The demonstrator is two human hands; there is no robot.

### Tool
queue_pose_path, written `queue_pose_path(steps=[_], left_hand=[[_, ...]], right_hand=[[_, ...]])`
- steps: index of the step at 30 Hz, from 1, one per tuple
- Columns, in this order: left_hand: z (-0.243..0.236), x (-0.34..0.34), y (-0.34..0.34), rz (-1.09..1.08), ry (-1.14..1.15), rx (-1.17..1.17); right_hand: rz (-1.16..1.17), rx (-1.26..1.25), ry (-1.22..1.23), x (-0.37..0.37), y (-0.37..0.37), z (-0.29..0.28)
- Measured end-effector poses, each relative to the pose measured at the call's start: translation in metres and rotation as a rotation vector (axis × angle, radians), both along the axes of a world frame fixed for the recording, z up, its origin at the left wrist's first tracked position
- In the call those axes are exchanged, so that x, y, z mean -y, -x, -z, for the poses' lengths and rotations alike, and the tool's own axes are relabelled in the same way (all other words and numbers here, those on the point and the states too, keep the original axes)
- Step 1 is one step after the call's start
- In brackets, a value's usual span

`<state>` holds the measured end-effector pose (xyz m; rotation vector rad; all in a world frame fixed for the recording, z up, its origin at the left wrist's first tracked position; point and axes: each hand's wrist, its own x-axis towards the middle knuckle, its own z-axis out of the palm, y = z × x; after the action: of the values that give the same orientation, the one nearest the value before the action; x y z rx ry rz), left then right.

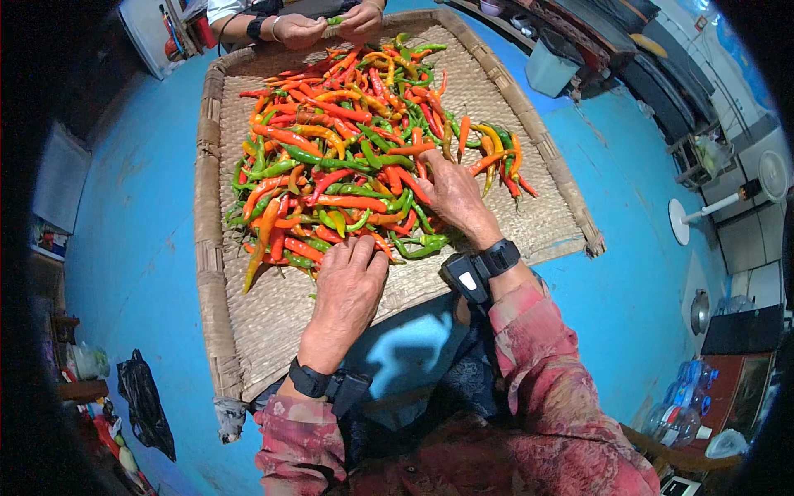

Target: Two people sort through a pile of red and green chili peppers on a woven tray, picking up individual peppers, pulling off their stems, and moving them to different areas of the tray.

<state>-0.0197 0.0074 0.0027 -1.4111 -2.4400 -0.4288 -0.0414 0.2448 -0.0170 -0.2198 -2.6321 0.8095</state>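
Observation:
A heap of red, orange and green chili peppers (339, 157) lies on a large woven tray (277, 310). My left hand (347, 277) rests at the heap's near edge, fingers stretched over the peppers and their tips partly hidden. Farther right, my right hand (455, 194) reaches into the heap's right side. Its index finger touches an orange-red chili pepper (412, 150), and the thumb is apart from it, beside a red one. I see nothing clearly gripped in either hand. To its right, a smaller group of chili peppers (500, 157) sits apart from the heap.
Across the tray, another person's hands (331, 29) hold a small green chili pepper (334, 21). A bin (552, 64) stands on the blue floor beyond the tray's right corner. A white fan (728, 198) and plastic bottles (682, 405) are at right; a black bag (145, 405) lies left.

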Motion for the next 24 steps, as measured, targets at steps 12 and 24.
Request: queue_pose_path(steps=[12,24], left_hand=[[0.003,0.004,-0.001,-0.016,0.026,0.032],[0.001,0.003,-0.004,-0.009,0.02,0.021]], right_hand=[[0.153,-0.03,0.422,-0.001,0.013,0.008],[0.342,-0.698,1.382,-0.055,-0.028,-0.027]])
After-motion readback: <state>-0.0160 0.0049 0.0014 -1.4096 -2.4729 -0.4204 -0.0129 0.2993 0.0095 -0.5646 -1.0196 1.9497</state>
